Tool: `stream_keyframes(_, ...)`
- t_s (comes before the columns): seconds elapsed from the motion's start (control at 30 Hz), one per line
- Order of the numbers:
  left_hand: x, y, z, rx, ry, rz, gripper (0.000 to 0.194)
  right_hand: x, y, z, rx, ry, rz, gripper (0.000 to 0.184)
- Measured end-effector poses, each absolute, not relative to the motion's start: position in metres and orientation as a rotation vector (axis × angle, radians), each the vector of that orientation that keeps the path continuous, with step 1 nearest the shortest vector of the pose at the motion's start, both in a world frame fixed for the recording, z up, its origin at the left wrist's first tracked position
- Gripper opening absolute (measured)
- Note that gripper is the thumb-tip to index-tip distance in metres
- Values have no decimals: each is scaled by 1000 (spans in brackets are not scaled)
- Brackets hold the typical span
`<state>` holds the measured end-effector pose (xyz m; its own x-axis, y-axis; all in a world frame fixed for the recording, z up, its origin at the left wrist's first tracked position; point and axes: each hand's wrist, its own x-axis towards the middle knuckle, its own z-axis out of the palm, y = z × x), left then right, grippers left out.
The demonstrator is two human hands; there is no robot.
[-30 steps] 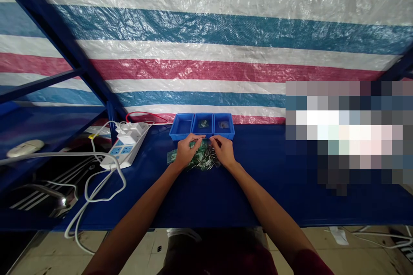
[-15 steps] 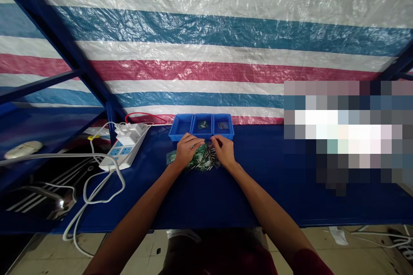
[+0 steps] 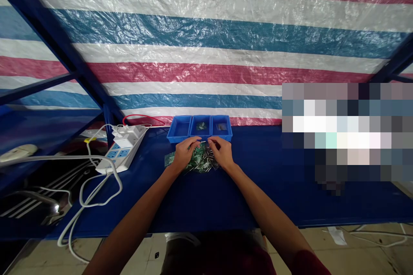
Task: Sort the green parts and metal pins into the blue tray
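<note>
So, lying on the blue table (image 3: 206, 206) between left hand (image 3: 183, 154) and right hand (image 3: 223, 152): a messy pile (image 3: 200, 161) of small green and silvery bits. Fingertips curled inward over its far edge on both sides, near a tiny pale sliver (image 3: 203, 141); can't tell whether gripping anything. Just beyond, three blue bins (image 3: 179, 139) side by side, with small bits in the middle and right ones. Over left, white power strip (image 3: 111, 165), with markings too small to read.
</note>
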<state>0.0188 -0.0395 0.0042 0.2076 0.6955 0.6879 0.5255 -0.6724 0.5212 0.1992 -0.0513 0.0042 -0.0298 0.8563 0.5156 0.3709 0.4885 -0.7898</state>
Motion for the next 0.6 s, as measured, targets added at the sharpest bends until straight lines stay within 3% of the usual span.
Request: stream_keyframes(0.6, 20, -43, 8, 2200, 1194, 1492, 30, 198, -53, 5, -1036, -1648, 615, 34)
